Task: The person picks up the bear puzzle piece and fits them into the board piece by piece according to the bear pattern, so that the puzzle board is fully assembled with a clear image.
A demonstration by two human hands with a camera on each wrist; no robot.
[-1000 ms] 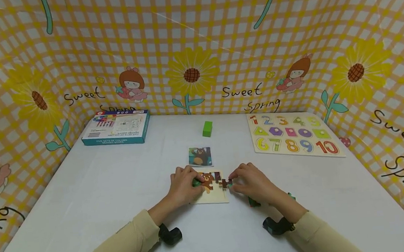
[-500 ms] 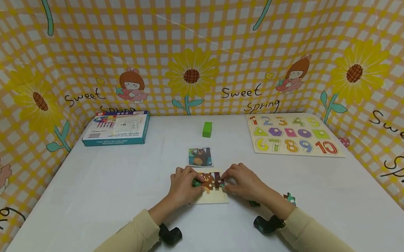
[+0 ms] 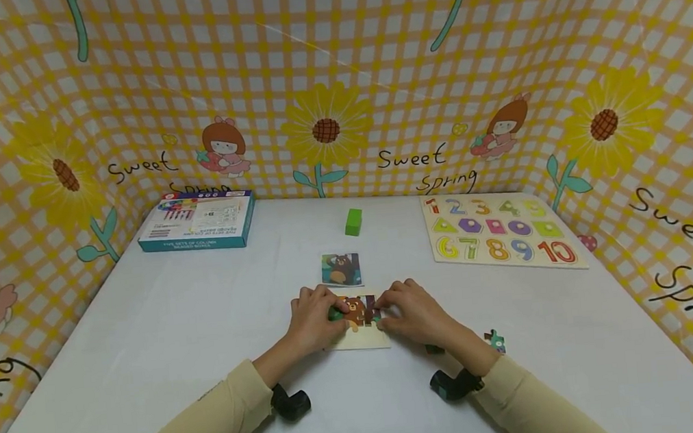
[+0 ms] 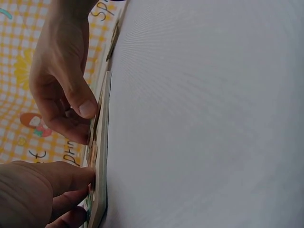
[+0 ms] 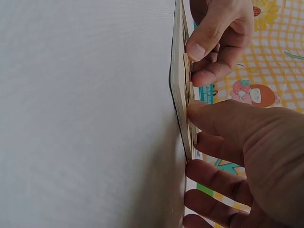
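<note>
On the white table lies a pale jigsaw board [image 3: 360, 341] with brown bear pieces [image 3: 354, 306] along its far part. My left hand [image 3: 314, 321] pinches a green-edged piece at the board's left side, fingers covering much of it. With thumb and index finger, my right hand [image 3: 413, 312] pinches a dark jigsaw piece [image 3: 372, 317] at the right, lying on the board against the bear pieces. In the right wrist view the thumb [image 5: 202, 114] presses that piece's edge. A loose green piece [image 3: 496, 341] lies beside the right forearm, and another piece [image 3: 435, 349] is partly under it.
Behind the board lies a bear picture card [image 3: 341, 270], with a green block [image 3: 353, 222] farther back. A blue box [image 3: 197, 243] stands at the back left; a number puzzle board [image 3: 483, 257] lies at the back right. Patterned cloth [image 3: 320, 60] surrounds the table.
My right hand has moved left, bringing the dark piece from beyond the board's right edge onto the board beside the bear pieces. My left hand has stayed in place.
</note>
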